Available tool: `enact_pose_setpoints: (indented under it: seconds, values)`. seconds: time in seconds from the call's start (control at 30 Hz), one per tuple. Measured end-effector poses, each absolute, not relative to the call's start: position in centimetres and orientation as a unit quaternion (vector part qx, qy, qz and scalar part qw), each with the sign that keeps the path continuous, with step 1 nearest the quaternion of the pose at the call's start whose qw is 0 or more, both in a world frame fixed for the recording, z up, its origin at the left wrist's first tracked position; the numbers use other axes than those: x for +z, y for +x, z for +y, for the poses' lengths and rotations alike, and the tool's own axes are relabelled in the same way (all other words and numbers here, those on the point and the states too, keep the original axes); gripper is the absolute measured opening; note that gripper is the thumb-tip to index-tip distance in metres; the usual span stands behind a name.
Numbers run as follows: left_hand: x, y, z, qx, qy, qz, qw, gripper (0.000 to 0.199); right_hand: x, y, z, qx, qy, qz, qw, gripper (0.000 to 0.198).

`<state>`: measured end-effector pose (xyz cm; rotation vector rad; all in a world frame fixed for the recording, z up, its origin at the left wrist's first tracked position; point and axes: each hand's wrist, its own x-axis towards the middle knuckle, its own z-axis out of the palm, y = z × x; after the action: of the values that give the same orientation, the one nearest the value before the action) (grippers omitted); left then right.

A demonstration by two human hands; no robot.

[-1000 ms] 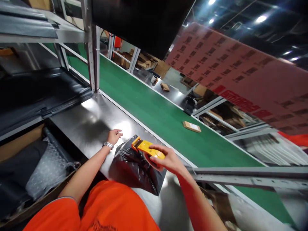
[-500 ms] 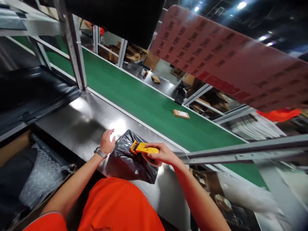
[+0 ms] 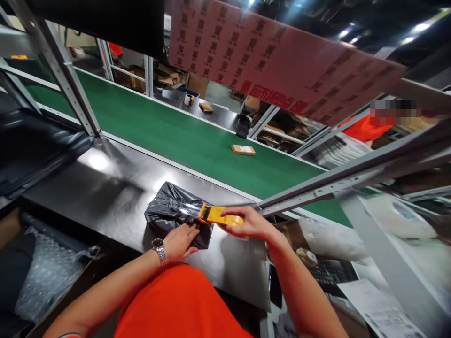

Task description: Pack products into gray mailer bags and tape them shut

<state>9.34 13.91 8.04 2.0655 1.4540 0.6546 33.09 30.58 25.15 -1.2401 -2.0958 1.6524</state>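
Observation:
A package wrapped in black plastic [image 3: 162, 206] lies on the metal worktable. My right hand [image 3: 246, 223] is closed round a yellow tape gun [image 3: 214, 215]. Its front end sits against the right part of the package's top. A shiny strip of clear tape [image 3: 186, 209] runs from there across the black plastic. My left hand [image 3: 181, 241], with a watch [image 3: 159, 249] on its wrist, rests flat on the near side of the package, fingers stretched out. The tape roll is mostly hidden behind my right hand.
Beyond the steel worktable [image 3: 120, 188] runs a green conveyor belt [image 3: 158, 126] carrying a small brown box [image 3: 243, 149]. A metal frame bar [image 3: 317, 188] crosses at right. Bubble wrap [image 3: 45, 272] lies at lower left. A keyboard [image 3: 333, 273] and printed paper [image 3: 380, 305] are at right. Another person [image 3: 366, 129] stands beyond.
My left hand has come down from beside the package onto its near side. The tape gun has moved to the right, and a tape strip now shows on the package. The view has shifted.

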Motion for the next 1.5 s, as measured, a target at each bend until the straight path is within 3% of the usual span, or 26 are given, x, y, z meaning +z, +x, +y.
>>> enact_pose_setpoints:
  seconds: [0.1, 0.23, 0.3, 0.4, 0.47, 0.63, 0.77, 1.0, 1.17, 1.33, 1.5]
  values:
    - [7.4, 9.3, 13.0, 0.231, 0.785, 0.533, 0.217, 0.067, 22.9, 39.4, 30.0, 0.572, -0.479, -0.665, 0.031, 0.050]
    - [6.5, 6.3, 10.9, 0.288, 0.798, 0.517, 0.115, 0.066, 17.1, 43.2, 28.8, 0.610, -0.496, -0.616, 0.061, 0.054]
    - [5.9, 2.6, 9.6, 0.321, 0.756, 0.569, 0.037, 0.084, 14.5, 43.7, 28.3, 0.597, -0.481, -0.633, 0.108, 0.050]
    - [4.5, -3.8, 9.4, 0.313, 0.693, 0.648, -0.037, 0.133, 12.3, 43.9, 27.5, 0.528, -0.475, -0.686, 0.159, 0.042]
    - [3.4, -6.9, 10.6, 0.300, 0.707, 0.640, -0.039, 0.143, 11.2, 44.1, 27.0, 0.504, -0.484, -0.694, 0.174, 0.040]
    - [1.8, -9.1, 14.3, 0.329, 0.752, 0.571, -0.005, 0.120, 8.1, 44.6, 26.7, 0.520, -0.505, -0.654, 0.217, 0.039]
    - [3.7, -9.7, 18.2, 0.340, 0.747, 0.571, 0.031, 0.107, 6.2, 44.6, 28.3, 0.551, -0.535, -0.582, 0.267, 0.048]
    - [9.6, -10.1, 32.0, 0.329, 0.653, 0.645, 0.222, 0.068, 4.1, 40.0, 31.3, 0.624, -0.557, -0.385, 0.390, 0.071]
    - [12.3, -9.7, 40.2, 0.206, 0.601, 0.710, 0.305, 0.056, 3.5, 38.2, 33.6, 0.609, -0.575, -0.297, 0.459, 0.072]
    - [12.1, -9.8, 44.5, 0.170, 0.597, 0.717, 0.317, 0.052, 2.5, 42.0, 29.5, 0.584, -0.616, -0.315, 0.425, 0.062]
    - [9.3, -10.5, 43.4, 0.136, 0.544, 0.762, 0.324, 0.053, -3.1, 39.7, 20.1, 0.595, -0.610, -0.400, 0.337, 0.050]
